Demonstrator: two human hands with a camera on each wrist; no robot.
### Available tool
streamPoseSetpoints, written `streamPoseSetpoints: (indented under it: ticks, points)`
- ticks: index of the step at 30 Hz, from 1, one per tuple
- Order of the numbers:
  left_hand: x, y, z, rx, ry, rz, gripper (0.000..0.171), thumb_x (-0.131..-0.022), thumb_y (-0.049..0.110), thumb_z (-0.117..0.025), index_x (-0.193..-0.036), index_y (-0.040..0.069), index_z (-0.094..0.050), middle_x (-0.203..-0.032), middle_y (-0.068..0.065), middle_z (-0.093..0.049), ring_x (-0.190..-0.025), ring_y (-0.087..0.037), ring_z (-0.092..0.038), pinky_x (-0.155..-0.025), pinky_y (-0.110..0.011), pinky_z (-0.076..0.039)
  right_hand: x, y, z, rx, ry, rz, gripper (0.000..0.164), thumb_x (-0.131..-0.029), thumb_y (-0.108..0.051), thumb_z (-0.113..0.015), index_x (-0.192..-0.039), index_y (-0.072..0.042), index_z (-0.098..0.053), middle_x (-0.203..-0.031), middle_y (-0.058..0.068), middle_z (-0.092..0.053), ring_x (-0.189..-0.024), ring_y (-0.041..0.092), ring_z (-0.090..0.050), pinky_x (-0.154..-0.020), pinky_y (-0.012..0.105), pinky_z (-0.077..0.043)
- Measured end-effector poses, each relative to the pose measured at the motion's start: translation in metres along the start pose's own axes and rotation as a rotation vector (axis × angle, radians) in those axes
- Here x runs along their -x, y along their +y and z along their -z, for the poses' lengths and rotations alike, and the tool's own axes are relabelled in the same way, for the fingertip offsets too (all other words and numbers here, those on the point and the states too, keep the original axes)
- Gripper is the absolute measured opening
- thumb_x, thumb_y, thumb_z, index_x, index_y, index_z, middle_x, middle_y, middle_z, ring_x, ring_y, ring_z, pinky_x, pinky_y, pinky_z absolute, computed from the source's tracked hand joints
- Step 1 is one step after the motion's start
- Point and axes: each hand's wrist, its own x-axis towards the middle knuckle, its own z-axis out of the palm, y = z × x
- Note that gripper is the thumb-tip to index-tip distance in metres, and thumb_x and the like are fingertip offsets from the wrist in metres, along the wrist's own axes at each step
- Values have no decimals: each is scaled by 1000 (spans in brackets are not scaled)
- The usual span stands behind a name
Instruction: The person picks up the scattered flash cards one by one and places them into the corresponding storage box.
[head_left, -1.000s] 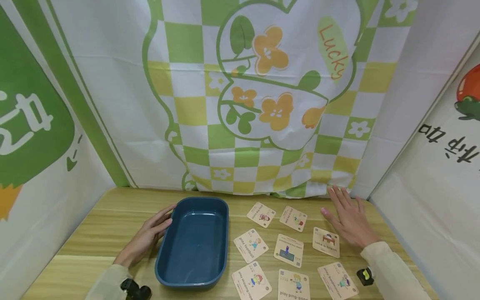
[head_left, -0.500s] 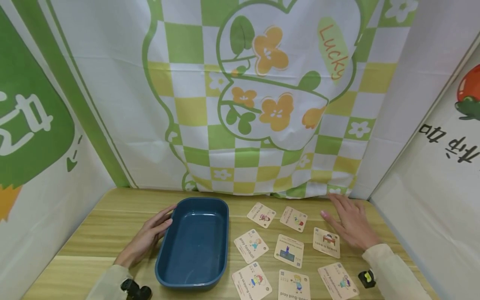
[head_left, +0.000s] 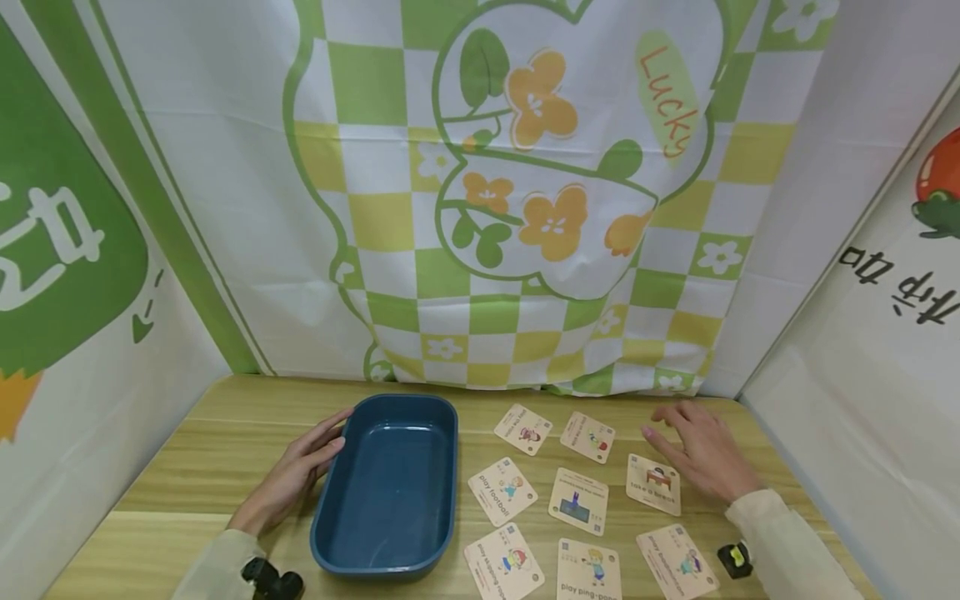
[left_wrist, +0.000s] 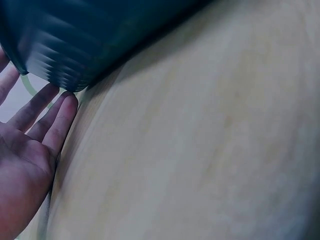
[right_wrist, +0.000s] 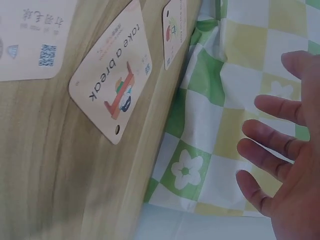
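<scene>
My left hand [head_left: 291, 477] rests its fingers along the left side of a dark blue plastic tub [head_left: 384, 487]. In the left wrist view its nearly straight fingertips meet the tub's ribbed outer wall [left_wrist: 60, 55]. Nothing shows inside the tub. My right hand [head_left: 701, 450] hovers beside the "take a break" card [head_left: 653, 485], fingers loosely bent and spread, holding nothing. The right wrist view shows its palm side [right_wrist: 300, 170] with that card [right_wrist: 112, 75] lying flat on the wood. To its left lie a card with a crouching figure [head_left: 587, 437] and a blue-pictured card [head_left: 577, 501].
More picture cards lie between tub and right hand, among them a football card [head_left: 502, 492], a skipping rope card [head_left: 504, 562] and a ping-pong card [head_left: 588, 571]. A checked curtain [head_left: 480, 350] hangs along the back edge of the wooden table [head_left: 187, 450].
My right hand has drawn back slightly from the curtain, and its straight fingers have bent loosely. The left hand, tub and cards stay where they were.
</scene>
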Motion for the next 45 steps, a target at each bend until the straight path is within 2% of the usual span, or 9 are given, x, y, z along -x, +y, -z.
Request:
streamPoseSetpoints:
  ticks: [5, 11, 14, 17, 23, 30, 36, 45]
  points:
    - [-1, 0, 1, 3, 2, 3, 61, -110, 29, -47, -162, 10, -23, -166, -21, -14, -126, 10, -44, -99, -15, -43, 5, 3, -2, 8, -27, -27, 40, -102, -40, -62, -117, -4, -68, -111, 15, -65, -105, 36, -58, -89, 61, -43]
    - [1, 2, 0, -4, -1, -4, 60, -110, 29, -46, -162, 10, -23, -166, -22, -15, -134, -2, -40, -100, -15, -43, 12, 9, -7, -44, -69, -82, 43, -97, -41, -70, -120, -4, -68, -104, 10, -62, -94, 26, -58, -80, 51, -49]
    - [2, 3, 0, 1, 0, -2, 60, -110, 28, -46, -162, 9, -23, -166, -22, -15, -131, 2, -41, -99, -15, -43, 15, 13, -10, -95, -97, -121, 48, -94, -43, -72, -120, -3, -67, -103, 9, -61, -93, 24, -58, -76, 43, -50]
    - [2, 2, 0, 10, -1, -4, 60, -110, 28, -46, -162, 8, -22, -166, -23, -14, -126, 8, -43, -99, -15, -44, 18, 16, -13, -161, -134, -174, 57, -90, -48, -76, -122, -2, -66, -104, 10, -61, -94, 26, -57, -76, 40, -50]
    - [1, 1, 1, 16, -6, -7, 61, -110, 28, -46, -162, 8, -22, -166, -23, -13, -125, 9, -44, -99, -16, -44, 24, 22, -20, -241, -190, -263, 72, -81, -53, -82, -125, 1, -62, -110, 13, -62, -100, 28, -57, -83, 44, -51]
    - [-1, 0, 2, 10, -4, 3, 61, -110, 28, -46, -163, 9, -21, -166, -22, -12, -124, 12, -45, -99, -15, -44, 30, 30, -24, -284, -228, -309, 80, -78, -50, -85, -130, 4, -57, -118, 19, -59, -107, 33, -56, -91, 54, -50]
    - [-1, 1, 1, 11, -2, -4, 61, -110, 27, -46, -162, 8, -22, -165, -24, -14, -123, 11, -46, -99, -16, -44, 34, 37, -30, -297, -249, -316, 83, -74, -48, -89, -129, 6, -57, -116, 17, -59, -106, 30, -56, -93, 51, -49]
    - [0, 1, 0, 17, -1, -10, 60, -110, 25, -46, -162, 6, -22, -165, -25, -15, -123, 10, -47, -98, -16, -45, 38, 41, -34, -290, -284, -324, 87, -68, -47, -93, -127, 7, -57, -112, 13, -57, -99, 24, -52, -87, 44, -48]
